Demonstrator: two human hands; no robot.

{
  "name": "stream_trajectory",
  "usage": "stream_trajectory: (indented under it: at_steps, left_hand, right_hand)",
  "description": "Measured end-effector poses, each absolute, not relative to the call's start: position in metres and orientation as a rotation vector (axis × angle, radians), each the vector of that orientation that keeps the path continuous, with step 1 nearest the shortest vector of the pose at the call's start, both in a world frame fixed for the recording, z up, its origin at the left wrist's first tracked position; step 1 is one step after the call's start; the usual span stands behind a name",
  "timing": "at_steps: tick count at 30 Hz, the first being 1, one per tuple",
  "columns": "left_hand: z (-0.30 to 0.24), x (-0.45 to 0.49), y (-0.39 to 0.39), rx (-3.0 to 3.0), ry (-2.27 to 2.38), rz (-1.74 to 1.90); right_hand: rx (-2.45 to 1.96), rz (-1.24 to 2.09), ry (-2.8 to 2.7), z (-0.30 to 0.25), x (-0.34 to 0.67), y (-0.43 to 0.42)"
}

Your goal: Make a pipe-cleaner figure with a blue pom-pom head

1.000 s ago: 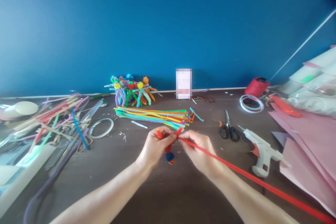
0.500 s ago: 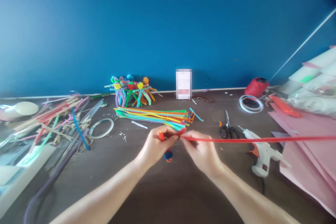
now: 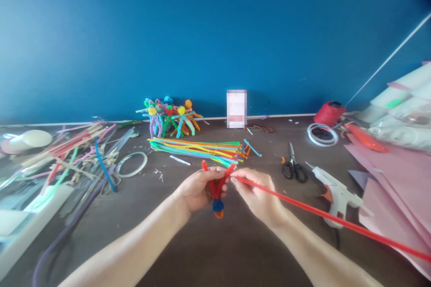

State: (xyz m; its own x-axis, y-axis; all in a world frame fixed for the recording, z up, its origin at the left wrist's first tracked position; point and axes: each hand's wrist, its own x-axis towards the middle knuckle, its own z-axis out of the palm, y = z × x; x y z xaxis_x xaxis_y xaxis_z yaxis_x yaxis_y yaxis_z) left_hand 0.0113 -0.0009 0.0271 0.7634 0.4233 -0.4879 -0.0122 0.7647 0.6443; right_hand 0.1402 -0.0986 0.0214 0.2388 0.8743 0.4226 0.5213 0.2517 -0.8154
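Red pipe-cleaner figure (image 3: pixel 217 193) gripped in left hand (image 3: pixel 198 190): fingers curled closed round its middle, blue-and-orange end hanging below the fist, two red arms forming a V above it. Right hand (image 3: pixel 258 198) pinches long red pipe cleaner (image 3: pixel 319 216) between thumb and fingertips, just beside the V. Strand runs down-right, crossing above hot glue gun (image 3: pixel 337 196). Both forearms come in from bottom edge, angled inward, over dark wooden table (image 3: pixel 235 251).

Next out: scissors (image 3: pixel 294 168) right of hands, pink paper sheets (image 3: pixel 397 179) at right edge, tape ring (image 3: pixel 132 163) left. Straight ahead, bundle of coloured pipe cleaners (image 3: pixel 198 149). Far end: cluster of pipe-cleaner figures (image 3: pixel 168 119) and red spool (image 3: pixel 330 113) by blue wall (image 3: pixel 215 31).
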Motion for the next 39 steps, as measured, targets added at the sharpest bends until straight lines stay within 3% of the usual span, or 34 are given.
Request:
stream_trajectory:
  at_steps: [26, 34, 39]
  left_hand:
    - [0.026, 0.018, -0.015, 1.222, 0.766, 0.652]
    - [0.026, 0.017, -0.015, 1.014, 0.642, 0.576]
    - [0.024, 0.016, -0.015, 0.918, 0.626, 0.457]
  right_hand:
    - [-1.406, 0.436, -1.403, 0.022, 0.138, -0.099]
    - [-1.254, 0.822, -1.052, 0.014, 0.132, -0.094]
    - [-1.353, 0.840, -1.025, 0.013, 0.134, -0.093]
